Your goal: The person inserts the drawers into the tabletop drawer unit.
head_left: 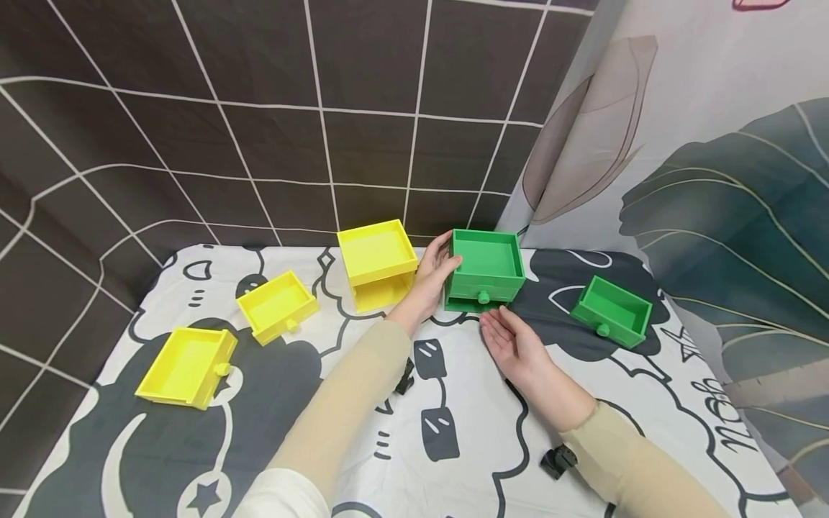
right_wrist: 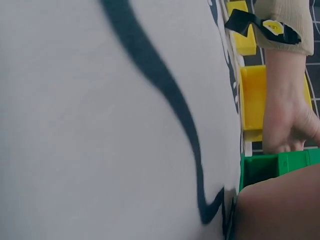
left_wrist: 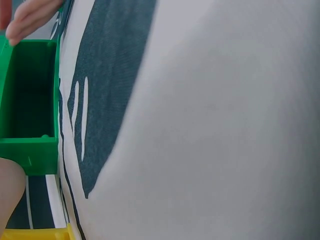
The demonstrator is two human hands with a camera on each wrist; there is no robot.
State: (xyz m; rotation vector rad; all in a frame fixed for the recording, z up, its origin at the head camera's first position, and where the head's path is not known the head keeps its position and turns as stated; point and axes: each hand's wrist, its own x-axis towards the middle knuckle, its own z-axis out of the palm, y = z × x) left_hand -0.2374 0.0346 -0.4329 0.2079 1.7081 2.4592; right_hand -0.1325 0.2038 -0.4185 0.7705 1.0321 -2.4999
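Cabinet (head_left: 486,253) in green is set on patterned cloth (head_left: 482,424), upper drawer (head_left: 504,293) seemingly seated | left hand (head_left: 426,279): fingers curled at cabinet's left side, thumb laid on rim | right hand (head_left: 512,347): fingers almost straight, nothing held, just before lower front | cabinet should be held steady, drawer be pushed straight by its knob (head_left: 483,297)

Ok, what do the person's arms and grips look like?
The left sleeve is beige and ribbed, with white fabric higher up and a black strap bearing a yellow label. The right sleeve is beige, a small black device beside it. The left grip and right grip are gloveless.
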